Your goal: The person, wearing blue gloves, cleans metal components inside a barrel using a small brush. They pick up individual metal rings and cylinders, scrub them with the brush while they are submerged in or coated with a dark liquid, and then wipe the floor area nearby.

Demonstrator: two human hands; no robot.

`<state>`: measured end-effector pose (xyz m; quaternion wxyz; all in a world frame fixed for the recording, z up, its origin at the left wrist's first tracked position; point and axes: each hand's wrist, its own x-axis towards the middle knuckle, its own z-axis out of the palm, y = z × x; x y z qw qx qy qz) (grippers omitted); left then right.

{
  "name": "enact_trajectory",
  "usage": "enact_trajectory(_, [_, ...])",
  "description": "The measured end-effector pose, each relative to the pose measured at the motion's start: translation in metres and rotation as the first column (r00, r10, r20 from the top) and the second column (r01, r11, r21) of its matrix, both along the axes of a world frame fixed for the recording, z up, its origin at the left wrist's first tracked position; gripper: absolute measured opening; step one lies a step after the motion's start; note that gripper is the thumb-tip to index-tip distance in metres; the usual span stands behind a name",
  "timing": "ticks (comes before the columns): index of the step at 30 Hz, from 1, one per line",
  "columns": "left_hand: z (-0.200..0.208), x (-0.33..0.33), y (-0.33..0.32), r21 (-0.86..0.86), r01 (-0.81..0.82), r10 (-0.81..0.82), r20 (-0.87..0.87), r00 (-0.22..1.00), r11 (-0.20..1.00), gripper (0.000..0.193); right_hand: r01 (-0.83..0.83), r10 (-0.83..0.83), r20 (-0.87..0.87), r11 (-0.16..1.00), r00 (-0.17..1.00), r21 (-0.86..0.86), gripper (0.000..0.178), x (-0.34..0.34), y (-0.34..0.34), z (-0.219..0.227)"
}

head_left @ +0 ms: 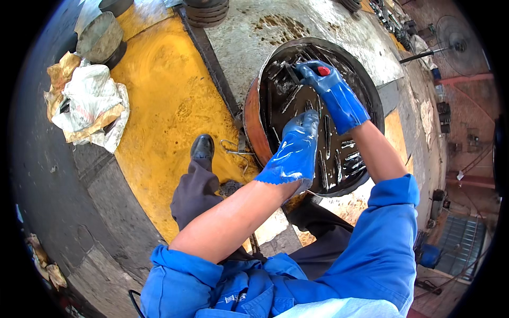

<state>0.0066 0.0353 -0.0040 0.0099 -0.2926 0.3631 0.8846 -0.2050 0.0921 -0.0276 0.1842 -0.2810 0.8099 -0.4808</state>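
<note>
A large round metal drum with an orange-brown outside stands in front of me. Dark, oily liquid and several long, wet black pieces lie inside it. My right hand, in a blue rubber glove, is closed round a tool with a red handle. Its dark, blocky head points left over the drum; its exact kind is unclear. My left hand, in a wet blue glove, reaches over the liquid just below the right. Its fingers are curled, and what they hold is hidden.
A bent metal rod lies beside the drum near my shoe. White and brown sacks rest on the left, below a metal bucket. Stacked dark rings stand at the back. A fan is at far right.
</note>
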Motion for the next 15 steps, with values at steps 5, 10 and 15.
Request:
enact_trajectory(5, [-0.002, 0.002, -0.013, -0.073, -0.036, 0.042, 0.083, 0.996, 0.997, 0.036, 0.234, -0.259, 0.123, 0.955, 0.958, 0.183, 0.042, 0.012, -0.043, 0.055])
enact_trajectory(10, [0.0, -0.005, -0.008, -0.062, -0.031, 0.04, 0.147, 0.988, 0.998, 0.037, 0.345, 0.316, -0.64, 0.635, 0.701, 0.691, 0.069, -0.021, -0.033, 0.024])
enact_trajectory(15, [-0.018, -0.01, -0.008, -0.153, -0.125, 0.142, 0.108, 0.984, 0.98, 0.033, 0.411, -0.452, 0.026, 0.833, 0.892, 0.369, 0.044, 0.075, -0.09, 0.086])
